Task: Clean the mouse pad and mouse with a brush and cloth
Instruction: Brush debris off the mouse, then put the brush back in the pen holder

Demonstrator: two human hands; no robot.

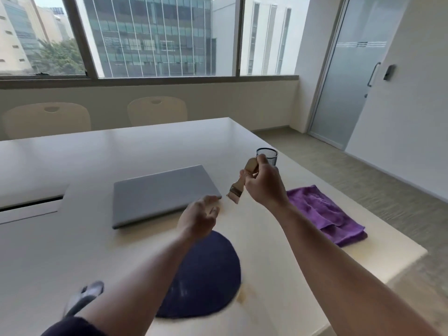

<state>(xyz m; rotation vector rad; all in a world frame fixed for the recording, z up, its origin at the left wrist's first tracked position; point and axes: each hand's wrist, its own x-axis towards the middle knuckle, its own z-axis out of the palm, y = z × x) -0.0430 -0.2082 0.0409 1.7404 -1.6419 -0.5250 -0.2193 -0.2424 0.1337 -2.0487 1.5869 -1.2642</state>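
My right hand (263, 183) grips the wooden handle of a flat paint brush (242, 183), held above the table with its bristles pointing down-left. My left hand (201, 218) hovers just left of the bristles, fingers loosely curled and holding nothing. A dark navy oval mouse pad (206, 270) lies on the table below my forearms, partly hidden by my left arm. The grey-and-black mouse (83, 297) sits blurred near the lower left. A folded purple cloth (324, 214) lies to the right, close to the table edge.
A shut grey laptop (162, 192) lies behind the mouse pad. A black mesh cup (268, 156) stands behind my right hand. The white table (72, 238) has a cable hatch at left. Two cream chairs (157, 112) stand beyond it; the table's right edge drops to carpet.
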